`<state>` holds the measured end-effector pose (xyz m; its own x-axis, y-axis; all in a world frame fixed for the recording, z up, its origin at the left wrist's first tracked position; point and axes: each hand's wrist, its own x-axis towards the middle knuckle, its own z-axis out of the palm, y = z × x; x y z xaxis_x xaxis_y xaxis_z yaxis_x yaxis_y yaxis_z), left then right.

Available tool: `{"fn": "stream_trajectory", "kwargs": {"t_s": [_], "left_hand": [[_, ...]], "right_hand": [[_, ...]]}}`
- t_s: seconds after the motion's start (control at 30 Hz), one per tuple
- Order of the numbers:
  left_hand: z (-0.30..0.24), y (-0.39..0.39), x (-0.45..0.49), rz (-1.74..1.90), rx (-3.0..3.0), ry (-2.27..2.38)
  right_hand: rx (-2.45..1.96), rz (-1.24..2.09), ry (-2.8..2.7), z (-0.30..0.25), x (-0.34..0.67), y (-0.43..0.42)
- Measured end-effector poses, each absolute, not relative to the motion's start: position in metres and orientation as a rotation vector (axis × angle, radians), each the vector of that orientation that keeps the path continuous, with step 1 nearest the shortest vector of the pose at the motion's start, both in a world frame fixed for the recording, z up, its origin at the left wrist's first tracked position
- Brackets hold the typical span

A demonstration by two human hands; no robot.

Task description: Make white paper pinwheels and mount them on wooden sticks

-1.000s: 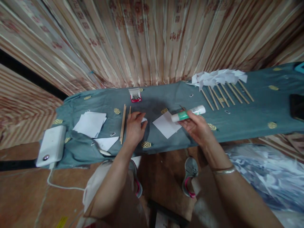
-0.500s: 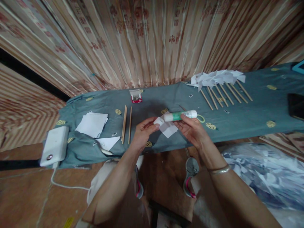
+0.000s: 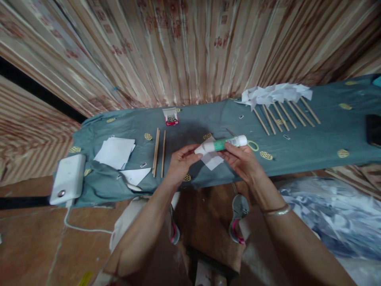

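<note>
A green and white glue stick (image 3: 230,143) lies across my right hand (image 3: 242,159), whose thumb and fingers close round its body. Under it is a small square of thin white paper (image 3: 212,161), with its right edge by my right fingers. My left hand (image 3: 181,161) is closed in a pinch at the left end of the stick, on a white piece that looks like its cap (image 3: 202,149). Cap and stick now form one line. The fingertips partly cover where the paper is held. Just right of the glue stick are scissors with a pale green handle (image 3: 253,145).
Paper pinwheels on sticks (image 3: 276,97) lie at the back right. Loose wooden sticks (image 3: 163,153), a red box of small metal pieces (image 3: 172,119), white paper sheets (image 3: 114,153) and a white power bank (image 3: 68,178) are leftward. A plastic bag (image 3: 324,214) stands at lower right.
The gap between the white piece in my left hand and the glue stick has closed; they now meet. The view has shifted slightly.
</note>
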<state>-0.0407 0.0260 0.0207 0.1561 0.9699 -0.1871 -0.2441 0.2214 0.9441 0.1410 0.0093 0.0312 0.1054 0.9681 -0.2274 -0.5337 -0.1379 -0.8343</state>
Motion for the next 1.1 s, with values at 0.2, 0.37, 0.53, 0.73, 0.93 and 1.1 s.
{"fn": "stream_trajectory", "kwargs": {"t_s": [0.2, 0.37, 0.53, 0.73, 0.93, 1.1], "left_hand": [[0.021, 0.025, -0.042, 1.066, 0.991, 1.018], [0.02, 0.024, -0.043, 1.07, 1.03, 1.014], [0.021, 0.024, -0.043, 1.075, 1.059, 1.015], [0.018, 0.021, -0.044, 1.083, 1.138, 1.075], [0.017, 0.018, -0.051, 1.066, 1.31, 1.185], [0.012, 0.016, -0.052, 1.057, 1.463, 1.201]], "right_hand": [[-1.033, 1.419, -0.627, 0.035, 0.14, 0.008], [-1.088, 1.395, -0.629, 0.035, 0.14, 0.009], [-1.116, 1.394, -0.648, 0.035, 0.14, 0.011], [-1.205, 1.423, -0.668, 0.033, 0.134, 0.014], [-1.271, 1.43, -0.72, 0.027, 0.124, 0.016], [-1.29, 1.439, -0.849, 0.023, 0.112, 0.014]]}}
